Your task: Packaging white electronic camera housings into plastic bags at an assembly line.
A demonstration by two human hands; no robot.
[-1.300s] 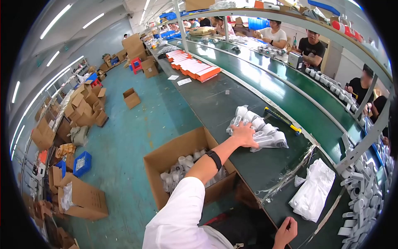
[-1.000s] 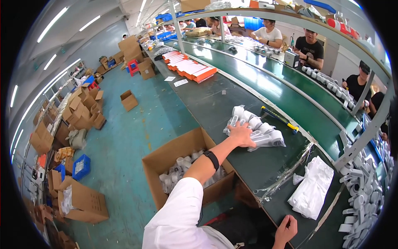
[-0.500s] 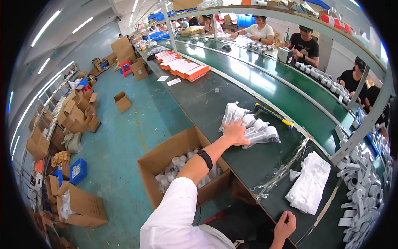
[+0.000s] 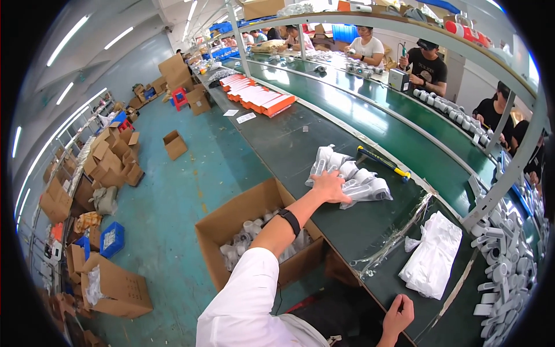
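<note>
- Has left grip spread over the near-left side of the clear-bagged white cylindrical parts on the dark worktop, touching; shows no clear pinch.
- Lie mostly ahead and to the right of left grip, in a row with long axis slanting from far left to near right.
- Holds right grip loosely curled near the worktop's edge, farther from the row, beside white plastic bags; shows nothing pinched.
- Bear no readable label; carries small printing, too fine to tell, on the lower-left brown carton.
</note>
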